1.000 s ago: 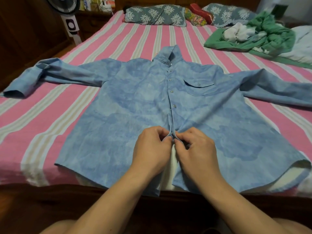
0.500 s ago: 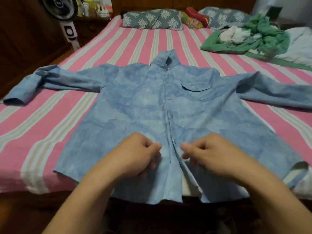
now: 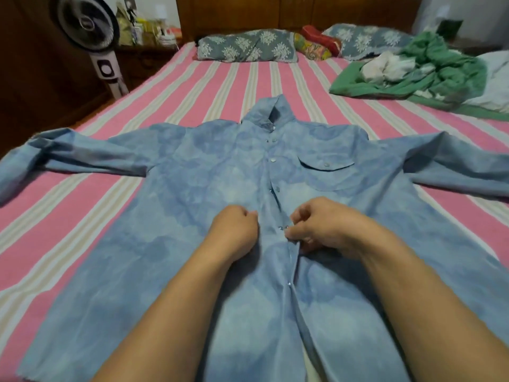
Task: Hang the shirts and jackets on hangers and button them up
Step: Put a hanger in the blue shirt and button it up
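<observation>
A light blue long-sleeved shirt [image 3: 192, 188] lies face up on the bed, sleeves spread to both sides and collar pointing away from me. Its front placket carries a row of small buttons [image 3: 272, 160]; the upper part looks closed and the lower hem gapes open. My right hand [image 3: 327, 227] pinches the placket edge beside a mid-front button [image 3: 281, 228]. My left hand [image 3: 234, 230] is curled into a fist just left of the placket, resting on the cloth with nothing visibly held.
The bed has a pink and white striped sheet [image 3: 192, 86]. A heap of green and white clothes [image 3: 429, 70] lies at the back right. Patterned pillows [image 3: 248, 45] line the headboard. A standing fan [image 3: 91, 26] is off the bed's left side.
My hands let go of the lower placket, drew apart, then moved up the shirt front. My right hand now pinches the placket higher up. My view moved closer over the shirt.
</observation>
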`<state>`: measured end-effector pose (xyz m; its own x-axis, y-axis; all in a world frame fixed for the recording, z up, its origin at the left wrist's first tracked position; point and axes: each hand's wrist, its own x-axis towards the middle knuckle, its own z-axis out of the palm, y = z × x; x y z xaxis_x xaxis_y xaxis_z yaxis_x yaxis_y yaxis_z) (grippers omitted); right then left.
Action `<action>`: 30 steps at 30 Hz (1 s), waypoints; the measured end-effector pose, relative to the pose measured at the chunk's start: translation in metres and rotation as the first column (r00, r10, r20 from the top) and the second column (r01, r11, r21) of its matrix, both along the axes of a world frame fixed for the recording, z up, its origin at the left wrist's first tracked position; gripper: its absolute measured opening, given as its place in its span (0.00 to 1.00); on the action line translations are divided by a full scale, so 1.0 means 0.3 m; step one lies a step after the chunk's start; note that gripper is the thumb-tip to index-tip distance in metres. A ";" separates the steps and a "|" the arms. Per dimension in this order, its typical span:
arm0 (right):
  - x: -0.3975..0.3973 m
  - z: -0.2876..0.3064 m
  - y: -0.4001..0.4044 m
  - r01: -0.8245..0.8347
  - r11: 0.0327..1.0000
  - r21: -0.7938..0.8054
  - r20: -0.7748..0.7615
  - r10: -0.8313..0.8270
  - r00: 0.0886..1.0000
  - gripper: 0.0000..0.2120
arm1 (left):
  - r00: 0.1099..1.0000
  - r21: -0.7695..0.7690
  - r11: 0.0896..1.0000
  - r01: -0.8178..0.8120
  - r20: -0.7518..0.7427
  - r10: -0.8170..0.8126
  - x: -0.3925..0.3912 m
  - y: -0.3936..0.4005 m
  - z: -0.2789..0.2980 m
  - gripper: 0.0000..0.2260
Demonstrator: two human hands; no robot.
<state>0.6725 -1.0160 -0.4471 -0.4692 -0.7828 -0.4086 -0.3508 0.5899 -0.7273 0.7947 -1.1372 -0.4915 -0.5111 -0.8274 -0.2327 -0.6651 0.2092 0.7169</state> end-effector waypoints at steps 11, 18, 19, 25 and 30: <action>-0.015 -0.026 -0.001 0.131 0.991 0.029 0.180 -0.134 0.974 0.12 | 0.895 -0.126 0.952 0.278 0.393 -0.210 -0.023 0.130 0.079 0.31; -0.006 -0.016 0.004 0.149 0.986 -0.081 0.184 -0.132 0.974 0.11 | 0.994 -0.195 0.975 0.105 0.040 -0.099 0.031 0.111 0.060 0.10; -0.011 -0.016 0.004 0.140 0.980 -0.142 0.191 -0.112 0.975 0.15 | 0.995 -0.124 0.992 0.012 -0.092 -0.024 0.044 0.111 0.059 0.09; -0.010 -0.012 -0.003 0.159 0.964 -0.213 0.236 -0.107 0.966 0.12 | 0.887 0.447 0.892 -0.071 -0.381 0.261 0.094 0.095 0.057 0.05; -0.005 -0.003 0.000 0.221 0.963 -0.155 0.364 -0.152 0.919 0.08 | 0.918 0.361 0.929 -0.085 -0.335 0.214 0.073 0.112 0.050 0.06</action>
